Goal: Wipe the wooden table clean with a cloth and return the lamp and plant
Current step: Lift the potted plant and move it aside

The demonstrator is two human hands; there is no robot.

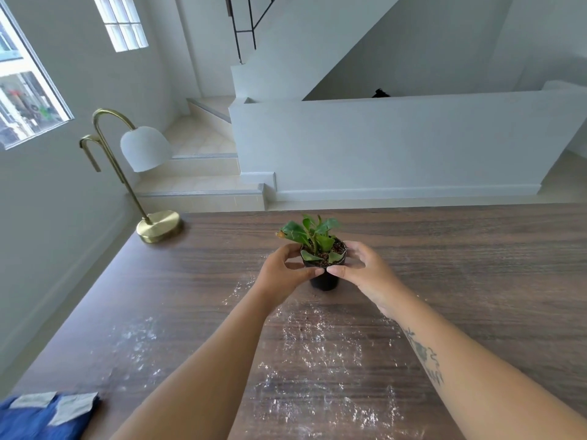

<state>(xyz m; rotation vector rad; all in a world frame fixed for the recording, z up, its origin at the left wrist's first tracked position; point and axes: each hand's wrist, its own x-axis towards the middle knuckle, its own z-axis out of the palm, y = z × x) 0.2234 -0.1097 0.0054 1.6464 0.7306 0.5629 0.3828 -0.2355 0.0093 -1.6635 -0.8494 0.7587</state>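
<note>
- My left hand [282, 271] and right hand [359, 271] hold the small green plant in its black plastic pot [324, 268]; my fingers [338, 270] pinch its rim.
- It sits mid-way along the brown wooden worktop [476, 281], which has white dust [317, 344] on it.
- I think I should lift it away, then fetch the blue cloth [38, 417].
- The gold lamp with a white shade [139, 173] stands at the far left corner.

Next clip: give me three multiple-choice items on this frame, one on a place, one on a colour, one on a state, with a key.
1. Where does the lamp stand?
A. far left corner of the table
B. near right edge
C. on the floor

2. What colour is the cloth?
A. red
B. blue
C. yellow

3. How is the plant pot held?
A. by the left hand alone
B. untouched
C. by both hands

Key: 1 A, its brass base sits at that corner; 2 B, blue fabric lies at the near left; 3 C, the right hand grips it too.
</note>
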